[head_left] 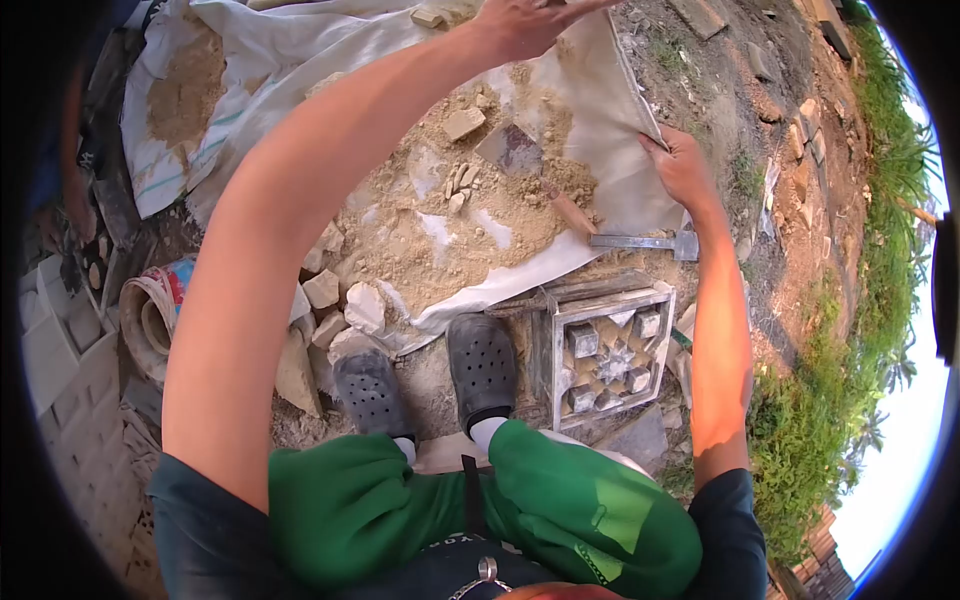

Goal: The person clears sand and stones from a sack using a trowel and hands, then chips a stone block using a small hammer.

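Note:
My right hand (680,168) is closed on the right edge of a whitish sheet (620,170), pulling that edge up. My left hand (520,28) reaches across to the top of the view, one finger stretched out near the sheet's upper edge; part of it is cut off by the frame. Sandy tan material (420,240) lies on the sheet with broken pieces. A trowel (515,150) with a wooden handle rests in it. A grey metal tool like a hammer (645,242) lies below my right hand.
By my right shoe (482,365) stands a square frame mould (612,355) with patterned blocks inside. Pale stones (365,308) lie near my left shoe (372,390). A round bucket (150,320) is at left. Stone slabs and grass (830,440) are at right.

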Demonstrator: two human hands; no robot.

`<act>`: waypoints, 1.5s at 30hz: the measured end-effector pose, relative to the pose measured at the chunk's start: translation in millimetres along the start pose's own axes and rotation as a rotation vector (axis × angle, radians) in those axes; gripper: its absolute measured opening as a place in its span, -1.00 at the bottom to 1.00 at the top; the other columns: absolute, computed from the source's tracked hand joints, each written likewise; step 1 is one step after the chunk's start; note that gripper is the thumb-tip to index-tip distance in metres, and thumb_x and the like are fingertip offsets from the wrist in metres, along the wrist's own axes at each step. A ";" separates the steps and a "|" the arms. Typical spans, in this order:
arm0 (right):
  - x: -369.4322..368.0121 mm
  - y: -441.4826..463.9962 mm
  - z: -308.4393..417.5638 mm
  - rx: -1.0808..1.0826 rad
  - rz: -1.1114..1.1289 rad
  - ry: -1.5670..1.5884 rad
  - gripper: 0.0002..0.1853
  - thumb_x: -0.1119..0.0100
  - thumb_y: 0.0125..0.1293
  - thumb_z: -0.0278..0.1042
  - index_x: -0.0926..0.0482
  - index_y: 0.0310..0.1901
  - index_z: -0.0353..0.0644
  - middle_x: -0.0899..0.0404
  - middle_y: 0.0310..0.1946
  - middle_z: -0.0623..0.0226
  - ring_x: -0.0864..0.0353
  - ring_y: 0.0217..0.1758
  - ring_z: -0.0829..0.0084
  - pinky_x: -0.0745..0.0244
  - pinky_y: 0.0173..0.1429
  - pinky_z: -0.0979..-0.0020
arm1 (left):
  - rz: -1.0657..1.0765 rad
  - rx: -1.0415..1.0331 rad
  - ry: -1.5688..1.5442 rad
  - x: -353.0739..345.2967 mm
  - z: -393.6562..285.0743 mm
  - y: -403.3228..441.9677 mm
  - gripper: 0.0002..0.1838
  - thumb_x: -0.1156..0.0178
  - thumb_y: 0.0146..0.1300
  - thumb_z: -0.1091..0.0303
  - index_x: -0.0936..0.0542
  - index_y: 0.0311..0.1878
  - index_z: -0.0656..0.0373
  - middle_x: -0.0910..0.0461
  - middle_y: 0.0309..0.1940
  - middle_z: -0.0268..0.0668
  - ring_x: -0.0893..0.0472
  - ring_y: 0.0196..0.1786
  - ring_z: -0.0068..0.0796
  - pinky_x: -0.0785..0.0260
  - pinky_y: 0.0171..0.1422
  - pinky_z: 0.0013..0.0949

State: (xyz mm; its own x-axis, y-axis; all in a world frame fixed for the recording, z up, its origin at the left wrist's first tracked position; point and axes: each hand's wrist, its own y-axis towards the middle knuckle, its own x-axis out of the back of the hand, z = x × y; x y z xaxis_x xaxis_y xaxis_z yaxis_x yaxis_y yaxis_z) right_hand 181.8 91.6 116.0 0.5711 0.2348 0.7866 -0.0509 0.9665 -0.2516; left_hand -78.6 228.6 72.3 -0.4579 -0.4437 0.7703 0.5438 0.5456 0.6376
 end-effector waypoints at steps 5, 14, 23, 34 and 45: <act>-3.6 -21.9 22.5 -0.024 0.101 0.141 -0.72 -0.20 0.38 -0.28 -0.65 0.00 -0.27 -0.72 -0.29 0.17 -0.61 -0.24 0.39 -0.46 -0.02 0.36 | -0.005 -0.218 -0.151 18.1 17.4 15.7 -0.67 -0.29 0.03 0.32 -0.68 -0.06 -0.08 -0.49 0.27 -0.34 -0.19 0.54 -0.22 0.34 0.55 0.43; -16.1 -26.8 12.6 0.009 0.149 -0.139 -0.67 -0.13 0.17 -0.39 -0.64 -0.05 -0.34 -0.70 -0.29 -0.10 -0.71 -0.16 0.07 -0.52 0.00 0.16 | -0.253 0.175 -0.097 118.1 -16.2 -32.5 -0.64 -0.28 0.10 0.33 -0.64 0.02 0.01 -0.61 0.05 -0.20 -0.41 0.37 -0.23 0.17 0.49 0.44; -16.1 -14.7 19.3 -0.121 0.283 -0.106 -0.62 -0.21 0.15 -0.27 -0.67 -0.04 -0.31 -0.70 -0.28 -0.13 -0.70 -0.15 -0.01 -0.52 -0.01 0.14 | 0.346 0.660 -0.481 40.6 -87.3 -165.7 -0.63 -0.30 0.24 0.16 -0.61 0.07 0.09 -0.66 -0.09 -0.13 -0.64 -0.03 -0.02 -0.45 0.09 -0.08; -43.4 8.7 28.5 -0.043 0.167 0.068 -0.41 -0.37 0.13 0.10 -0.68 -0.01 -0.30 -0.73 -0.23 0.06 -0.71 -0.15 0.21 -0.55 -0.01 0.25 | 0.763 0.882 -0.693 65.4 -71.6 -160.5 -0.55 -0.19 0.33 -0.03 -0.59 -0.21 0.28 -0.61 -0.38 0.00 -0.59 -0.28 -0.09 -0.37 -0.10 -0.08; -42.2 10.6 -35.0 -0.262 0.315 -0.330 -0.46 -0.39 0.04 0.04 -0.64 -0.42 -0.47 -0.63 -0.51 0.11 -0.60 -0.40 0.26 -0.46 -0.24 0.18 | 0.505 1.057 -0.545 161.9 22.0 -216.6 -0.53 -0.19 0.37 -0.10 -0.57 -0.22 0.22 -0.33 -0.58 -0.42 -0.34 -0.46 -0.60 -0.29 -0.25 -0.40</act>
State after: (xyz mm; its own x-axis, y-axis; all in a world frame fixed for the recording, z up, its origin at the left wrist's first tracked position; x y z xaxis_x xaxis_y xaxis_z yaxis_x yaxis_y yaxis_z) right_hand 185.9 88.3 60.4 0.2707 0.5710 0.7750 0.0521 0.7952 -0.6041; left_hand -286.0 54.2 58.7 -0.7279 0.1837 0.6606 0.0369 0.9725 -0.2298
